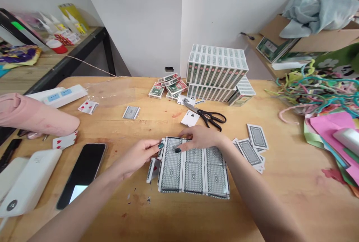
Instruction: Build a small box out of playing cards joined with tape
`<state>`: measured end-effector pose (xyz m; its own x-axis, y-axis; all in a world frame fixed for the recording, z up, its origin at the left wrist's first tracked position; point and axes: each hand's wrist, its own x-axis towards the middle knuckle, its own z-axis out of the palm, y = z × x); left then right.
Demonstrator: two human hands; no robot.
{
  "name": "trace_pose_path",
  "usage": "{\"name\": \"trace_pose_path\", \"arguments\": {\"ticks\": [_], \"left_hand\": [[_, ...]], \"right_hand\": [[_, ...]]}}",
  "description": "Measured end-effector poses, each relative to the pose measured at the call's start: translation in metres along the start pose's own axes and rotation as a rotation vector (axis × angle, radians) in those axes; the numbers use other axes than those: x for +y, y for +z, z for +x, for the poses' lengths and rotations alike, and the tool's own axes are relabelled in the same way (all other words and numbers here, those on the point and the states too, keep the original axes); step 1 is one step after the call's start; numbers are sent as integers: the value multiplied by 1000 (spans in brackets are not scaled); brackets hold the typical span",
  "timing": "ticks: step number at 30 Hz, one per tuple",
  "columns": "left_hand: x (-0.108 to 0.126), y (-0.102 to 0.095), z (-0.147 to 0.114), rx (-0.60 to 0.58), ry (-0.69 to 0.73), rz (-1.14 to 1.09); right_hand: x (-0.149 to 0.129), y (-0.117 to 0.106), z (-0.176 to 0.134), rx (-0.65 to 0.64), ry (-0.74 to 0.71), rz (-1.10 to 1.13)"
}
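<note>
In front of me lies a panel of joined playing cards [193, 174], patterned backs up, with white strips between its columns. My right hand [200, 137] holds its far edge, thumb on top and fingers curled behind. At the panel's upper left side, my left hand [143, 156] pinches a folded playing card [160, 152] against the edge; its fingertips are partly hidden. Below that hand, a folded card with a red heart [154, 169] sticks out from the panel's left side. Black-handled scissors [210, 116] lie just beyond my right hand, beside a two of spades [190, 118].
Stacked card boxes [215, 70] stand at the back, near loose red and green boxes [171, 86]. Loose cards [251, 152] lie right. On the left are a phone [82, 174], a power bank [30, 182], a pink pouch [42, 113] and a power strip [64, 95]. Pipe cleaners [322, 88] crowd the right.
</note>
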<state>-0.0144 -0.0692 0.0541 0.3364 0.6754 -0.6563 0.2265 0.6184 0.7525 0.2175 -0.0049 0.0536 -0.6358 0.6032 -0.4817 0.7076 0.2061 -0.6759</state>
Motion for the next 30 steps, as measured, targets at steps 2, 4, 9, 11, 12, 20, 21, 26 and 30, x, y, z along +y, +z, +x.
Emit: {"name": "trace_pose_path", "arguments": {"ticks": [2,4,9,11,12,20,21,26,30], "left_hand": [[0,-1,0,-9,16,41],[0,-2,-1,-18,55,83],[4,1,-2,11,130,174],[4,3,-1,32,121,190],[4,4,-1,52,120,203],[0,3,1,85,117,257],[0,3,0,80,120,244],[-1,4,-2,88,107,186],[-4,7,-4,119,110,178]], "right_hand": [[0,0,0,-2,3,-3],[-1,-1,-1,-1,7,-9],[-2,0,-1,4,12,-21],[-2,0,-1,5,5,-32],[-2,1,0,6,0,-39],[-2,2,1,17,-16,-47],[-1,2,1,23,-11,-41],[0,3,0,29,-1,-29],[0,3,1,19,0,-21]]}}
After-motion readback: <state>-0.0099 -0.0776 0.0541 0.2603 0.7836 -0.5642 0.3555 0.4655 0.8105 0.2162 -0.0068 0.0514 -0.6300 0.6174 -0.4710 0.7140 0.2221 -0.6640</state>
